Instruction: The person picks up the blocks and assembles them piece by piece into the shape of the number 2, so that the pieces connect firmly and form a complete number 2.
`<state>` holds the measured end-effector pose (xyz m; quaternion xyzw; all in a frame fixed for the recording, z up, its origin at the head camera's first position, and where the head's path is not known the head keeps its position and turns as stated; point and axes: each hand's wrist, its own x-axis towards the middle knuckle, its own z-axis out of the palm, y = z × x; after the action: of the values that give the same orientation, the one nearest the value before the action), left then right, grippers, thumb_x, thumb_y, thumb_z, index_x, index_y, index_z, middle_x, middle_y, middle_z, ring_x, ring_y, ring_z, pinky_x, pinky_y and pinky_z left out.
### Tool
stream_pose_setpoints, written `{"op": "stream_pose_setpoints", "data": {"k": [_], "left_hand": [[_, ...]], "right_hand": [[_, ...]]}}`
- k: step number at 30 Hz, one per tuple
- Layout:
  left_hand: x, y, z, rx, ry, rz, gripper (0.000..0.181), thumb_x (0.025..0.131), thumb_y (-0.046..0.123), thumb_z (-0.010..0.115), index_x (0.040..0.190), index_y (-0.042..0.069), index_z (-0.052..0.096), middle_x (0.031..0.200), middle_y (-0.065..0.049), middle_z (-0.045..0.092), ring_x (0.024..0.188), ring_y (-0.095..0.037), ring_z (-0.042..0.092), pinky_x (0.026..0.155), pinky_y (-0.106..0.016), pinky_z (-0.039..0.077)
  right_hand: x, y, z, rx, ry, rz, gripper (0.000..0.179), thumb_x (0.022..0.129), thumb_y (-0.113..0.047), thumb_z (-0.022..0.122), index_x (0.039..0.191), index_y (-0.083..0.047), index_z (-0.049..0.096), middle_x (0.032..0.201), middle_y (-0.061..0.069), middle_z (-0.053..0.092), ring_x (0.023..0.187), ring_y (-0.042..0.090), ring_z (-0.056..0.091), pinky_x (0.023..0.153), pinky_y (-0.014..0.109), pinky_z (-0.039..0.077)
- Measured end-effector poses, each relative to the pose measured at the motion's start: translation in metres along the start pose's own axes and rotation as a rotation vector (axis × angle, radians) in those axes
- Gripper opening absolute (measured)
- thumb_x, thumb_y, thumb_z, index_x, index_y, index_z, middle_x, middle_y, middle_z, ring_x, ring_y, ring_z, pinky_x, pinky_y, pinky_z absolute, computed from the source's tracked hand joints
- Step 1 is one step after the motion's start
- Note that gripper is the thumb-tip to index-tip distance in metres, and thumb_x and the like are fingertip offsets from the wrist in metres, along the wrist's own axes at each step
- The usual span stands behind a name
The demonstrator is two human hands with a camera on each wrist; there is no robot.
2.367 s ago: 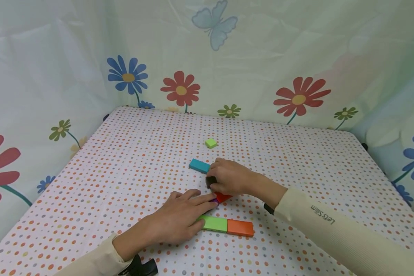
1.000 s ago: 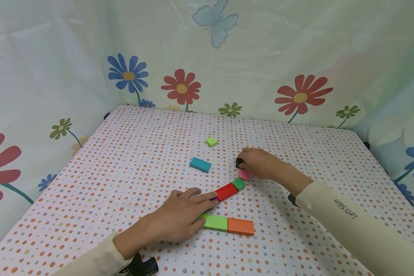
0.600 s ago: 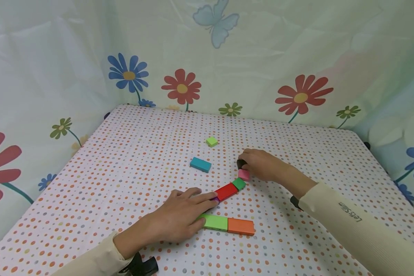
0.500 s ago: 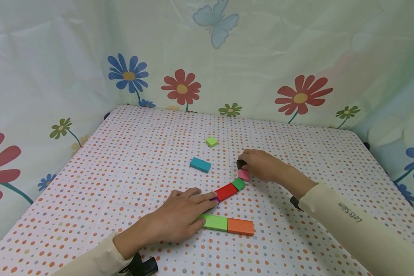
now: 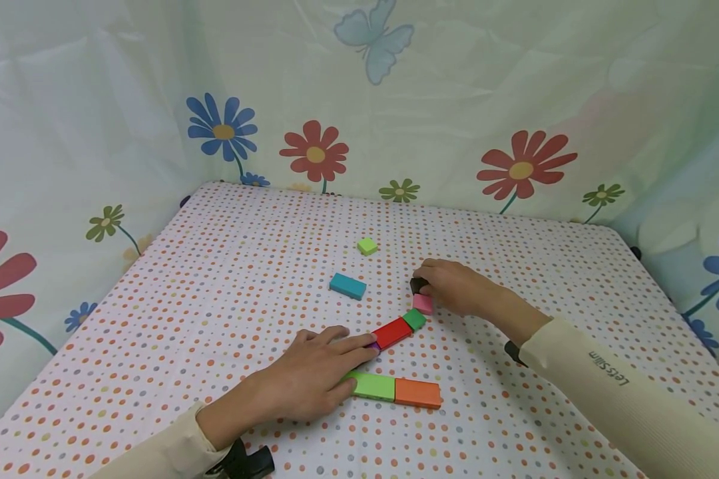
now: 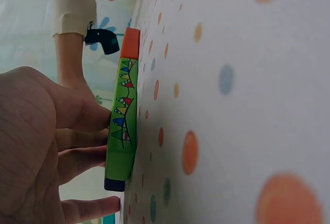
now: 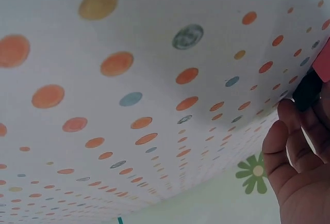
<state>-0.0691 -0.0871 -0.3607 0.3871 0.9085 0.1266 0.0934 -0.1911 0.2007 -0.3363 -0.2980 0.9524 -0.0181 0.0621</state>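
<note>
My right hand (image 5: 455, 287) pinches a black block (image 5: 417, 285) by its sides, close behind a pink block (image 5: 422, 304). In the right wrist view, fingertips lie along the black block (image 7: 308, 89) beside the pink one. My left hand (image 5: 314, 376) lies palm down with extended fingers. Its fingertips rest at a mostly hidden purple block (image 5: 374, 346), and its thumb touches a light green block (image 5: 373, 386). From the purple block a red block (image 5: 393, 332) and a dark green block (image 5: 415, 319) run on toward the pink one. An orange block (image 5: 417, 393) abuts the light green block's right end.
A blue block (image 5: 347, 286) lies left of the right hand. Farther back is a small lime-green block (image 5: 367, 246). A dotted cloth (image 5: 245, 266) covers the table, with a flowered curtain (image 5: 443, 100) behind and at both sides.
My right hand has moved right and back from beside the blue block, bringing the black block up to the pink one. It has uncovered the red, dark green and pink blocks. My left hand stays put.
</note>
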Motion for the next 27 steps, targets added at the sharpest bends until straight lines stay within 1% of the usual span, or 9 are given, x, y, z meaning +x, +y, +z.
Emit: {"op": "stream_pose_setpoints", "data": {"k": [16,22,27], "left_hand": [[0.0002,0.0000,-0.0015,-0.005,-0.012,-0.009,0.053,0.104,0.031,0.050,0.156,0.030,0.041,0.164,0.014,0.030,0.148,-0.027,0.032,0.104,-0.058,0.036],[0.0004,0.0000,-0.0012,-0.009,-0.013,-0.012,0.053,0.104,0.031,0.050,0.156,0.031,0.041,0.164,0.014,0.030,0.148,-0.026,0.031,0.104,-0.057,0.036],[0.0006,0.0001,-0.0008,-0.008,-0.015,-0.012,0.053,0.104,0.032,0.050,0.156,0.031,0.041,0.164,0.015,0.029,0.149,-0.026,0.031,0.104,-0.057,0.036]], "right_hand": [[-0.0020,-0.0007,0.0011,0.018,0.029,0.007,0.034,0.096,-0.008,0.070,0.127,0.002,0.065,0.119,0.014,0.066,0.108,0.027,0.062,0.092,0.044,0.055],[-0.0010,-0.0016,0.0022,0.000,0.083,-0.014,0.032,0.097,-0.012,0.069,0.125,0.003,0.066,0.119,0.014,0.067,0.111,0.030,0.060,0.095,0.045,0.053],[0.0035,-0.0052,0.0049,-0.028,0.142,-0.047,0.029,0.098,-0.019,0.068,0.122,-0.002,0.069,0.114,0.011,0.070,0.111,0.030,0.060,0.093,0.048,0.052]]}}
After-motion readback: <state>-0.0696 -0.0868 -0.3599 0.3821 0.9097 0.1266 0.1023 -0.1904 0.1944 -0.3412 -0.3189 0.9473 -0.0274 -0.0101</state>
